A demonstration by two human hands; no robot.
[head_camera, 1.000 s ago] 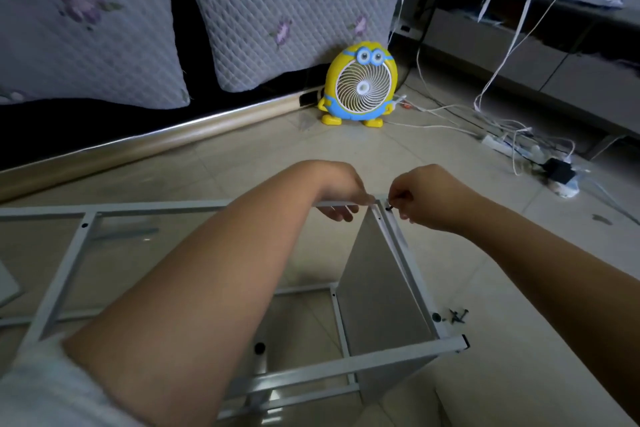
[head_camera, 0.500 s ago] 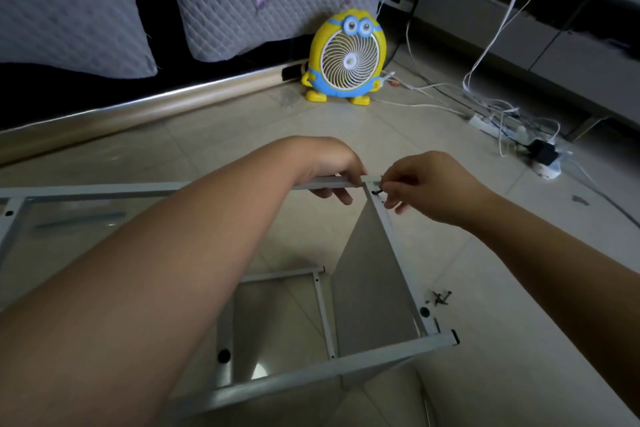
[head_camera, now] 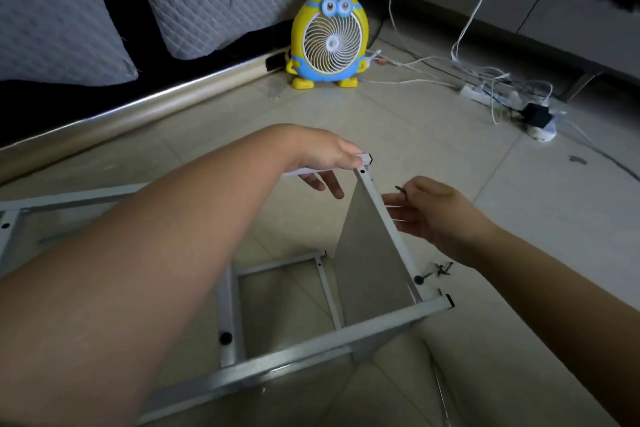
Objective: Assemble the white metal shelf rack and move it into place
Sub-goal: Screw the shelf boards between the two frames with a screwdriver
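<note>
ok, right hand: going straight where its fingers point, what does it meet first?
The right hand, pinching a screw, points left at the rack's upright panel rail. That rail comes first; fingertips look almost on it, though depth is unclear.

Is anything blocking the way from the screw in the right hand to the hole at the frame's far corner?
Nothing visible does. The right hand pinches the screw in open air beside the frame; the corner hole is uncovered. The left hand grips the rail just beside that hole, fingers not over it.
</note>
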